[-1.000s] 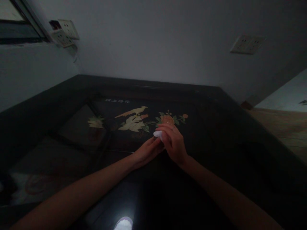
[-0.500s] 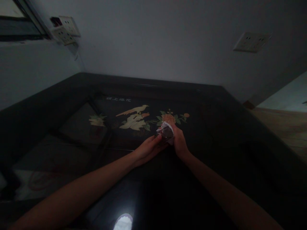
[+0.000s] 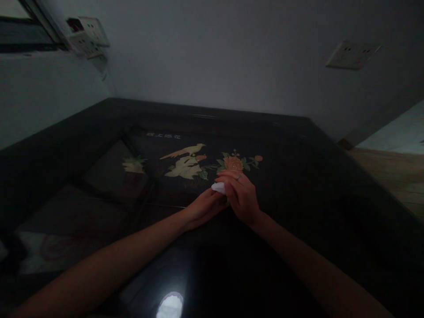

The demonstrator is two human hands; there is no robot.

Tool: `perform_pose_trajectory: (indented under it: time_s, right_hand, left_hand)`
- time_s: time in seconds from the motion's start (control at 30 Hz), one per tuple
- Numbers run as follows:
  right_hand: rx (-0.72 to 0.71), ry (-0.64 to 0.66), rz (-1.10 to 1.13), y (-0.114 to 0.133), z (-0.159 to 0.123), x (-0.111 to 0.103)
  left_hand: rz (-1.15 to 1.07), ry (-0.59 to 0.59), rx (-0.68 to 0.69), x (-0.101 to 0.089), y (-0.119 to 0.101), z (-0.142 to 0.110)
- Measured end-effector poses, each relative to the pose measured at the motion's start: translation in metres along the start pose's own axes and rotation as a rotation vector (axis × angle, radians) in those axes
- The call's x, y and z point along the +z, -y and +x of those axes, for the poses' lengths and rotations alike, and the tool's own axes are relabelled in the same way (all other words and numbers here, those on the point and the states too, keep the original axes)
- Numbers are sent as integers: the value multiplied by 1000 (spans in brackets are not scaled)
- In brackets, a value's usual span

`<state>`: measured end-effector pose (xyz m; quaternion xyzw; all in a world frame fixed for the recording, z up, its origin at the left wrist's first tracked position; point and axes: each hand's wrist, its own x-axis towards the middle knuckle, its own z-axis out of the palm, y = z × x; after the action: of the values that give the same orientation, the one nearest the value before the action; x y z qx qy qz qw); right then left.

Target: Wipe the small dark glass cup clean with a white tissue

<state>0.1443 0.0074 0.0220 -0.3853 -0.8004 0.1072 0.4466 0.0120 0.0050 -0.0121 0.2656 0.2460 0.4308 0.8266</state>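
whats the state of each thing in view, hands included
white wad: bunched, partly covered
right hand: curled over the wad
left hand: beside the wad, fingers mostly hidden
black tabletop: glossy, reflecting light
right-side wall socket: no plug in it

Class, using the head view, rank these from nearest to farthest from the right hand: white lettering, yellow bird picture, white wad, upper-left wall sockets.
From the right hand:
1. White wad: touching it, on its left.
2. Yellow bird picture: beyond, leftward.
3. White lettering: farther left.
4. Wall sockets: upper left, farthest.
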Motion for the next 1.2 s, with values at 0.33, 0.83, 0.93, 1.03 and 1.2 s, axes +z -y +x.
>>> perform_pose_trajectory:
  time_s: [0.33, 0.83, 0.93, 1.03, 1.2]
  right_hand:
    - [401, -198, 350, -11, 0, 12]
    - [145, -55, 70, -6, -2, 4]
    - [20, 35, -79, -5, -1, 2]
    - [28, 42, -78, -6, 1, 2]
    - [281, -91, 208, -12, 2, 7]
  left_hand:
    - [-32, 37, -35, 1, -5, -1]
    - [-3, 24, -2, 3, -2, -1]
    - [1, 22, -5, 2, -1, -1]
    - [0, 43, -13, 0, -1, 0]
    - [1, 57, -10, -2, -2, 0]
